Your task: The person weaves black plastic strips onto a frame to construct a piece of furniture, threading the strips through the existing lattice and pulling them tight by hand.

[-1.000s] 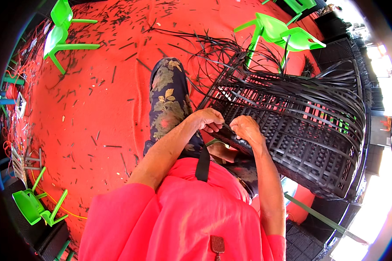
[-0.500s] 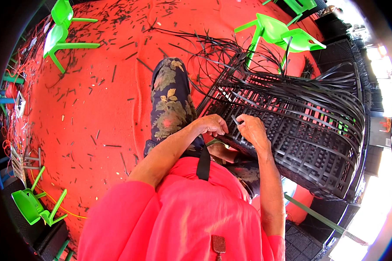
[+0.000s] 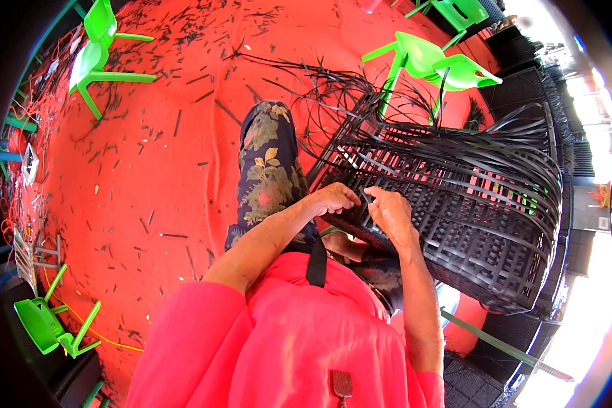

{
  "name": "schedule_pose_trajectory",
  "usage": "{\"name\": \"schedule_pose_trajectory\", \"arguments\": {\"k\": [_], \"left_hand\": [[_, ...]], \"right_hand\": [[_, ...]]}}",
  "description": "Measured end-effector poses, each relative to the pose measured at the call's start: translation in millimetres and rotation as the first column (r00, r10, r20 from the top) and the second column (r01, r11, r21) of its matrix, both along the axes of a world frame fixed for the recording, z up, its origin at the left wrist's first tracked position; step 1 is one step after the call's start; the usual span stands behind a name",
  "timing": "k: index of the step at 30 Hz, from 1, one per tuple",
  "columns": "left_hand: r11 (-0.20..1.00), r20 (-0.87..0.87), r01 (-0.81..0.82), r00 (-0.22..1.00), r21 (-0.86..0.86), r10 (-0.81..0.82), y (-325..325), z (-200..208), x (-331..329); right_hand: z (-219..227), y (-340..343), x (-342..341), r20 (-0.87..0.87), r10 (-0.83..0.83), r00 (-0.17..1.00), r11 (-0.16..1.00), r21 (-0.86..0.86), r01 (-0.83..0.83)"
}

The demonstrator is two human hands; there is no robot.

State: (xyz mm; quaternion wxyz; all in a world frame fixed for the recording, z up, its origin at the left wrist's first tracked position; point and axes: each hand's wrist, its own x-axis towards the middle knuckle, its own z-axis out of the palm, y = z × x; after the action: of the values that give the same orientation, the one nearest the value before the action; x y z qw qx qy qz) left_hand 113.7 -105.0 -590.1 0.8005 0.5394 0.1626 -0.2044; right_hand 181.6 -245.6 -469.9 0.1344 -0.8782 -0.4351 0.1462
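Fingers (image 3: 351, 198) curl nearly closed on left hand (image 3: 334, 200) and right hand (image 3: 392, 212); can't tell if they grip anything. Just past them, the black woven frame (image 3: 469, 236) seems stiff but light, best held by its edge (image 3: 462, 284); farther, loose strips (image 3: 493, 151) seem bendy, slippery

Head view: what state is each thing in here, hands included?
Left hand, fingers curled; grip unclear.
Right hand, fingers bent; grip unclear.
Black woven plastic box-shaped frame, partly woven, gaps showing.
Long flat black strips, loose-ended, bunched across the frame.
Short dark strips, scattered.
Red floor covering, creased, littered.
Bright green plastic chair beyond the frame, upright or tipped: cannot tell.
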Motion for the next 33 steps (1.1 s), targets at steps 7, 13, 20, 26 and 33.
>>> {"name": "schedule_pose_trajectory", "arguments": {"k": [7, 13, 20, 26, 33], "left_hand": [[0.989, -0.028, -0.136, 0.99, 0.06, 0.138, 4, -2, 2], [0.975, -0.05, -0.137, 0.99, -0.172, 0.13, 9, 25, -10], [0.912, -0.11, -0.185, 0.982, -0.366, 0.155, 5, 12, -14], [0.989, -0.021, 0.145, 0.989, 0.016, -0.145, 8, 33, -4], [0.666, 0.173, 0.333, 0.8, 0.667, -0.574, 1, 72, 3]], "right_hand": [[-3, -2, -5, 0.196, 0.085, 0.977, 0.996, -0.006, -0.085], [-1, -1, -16, 0.174, 0.043, 0.984, 0.997, 0.061, -0.054], [67, -20, -61, 0.306, 0.106, 0.946, 0.98, 0.131, -0.152], [189, -104, -95, 0.564, -0.172, 0.808, 0.876, 0.463, -0.136], [195, -175, -78, 0.75, -0.54, 0.381, 0.841, 0.493, 0.222]]}}
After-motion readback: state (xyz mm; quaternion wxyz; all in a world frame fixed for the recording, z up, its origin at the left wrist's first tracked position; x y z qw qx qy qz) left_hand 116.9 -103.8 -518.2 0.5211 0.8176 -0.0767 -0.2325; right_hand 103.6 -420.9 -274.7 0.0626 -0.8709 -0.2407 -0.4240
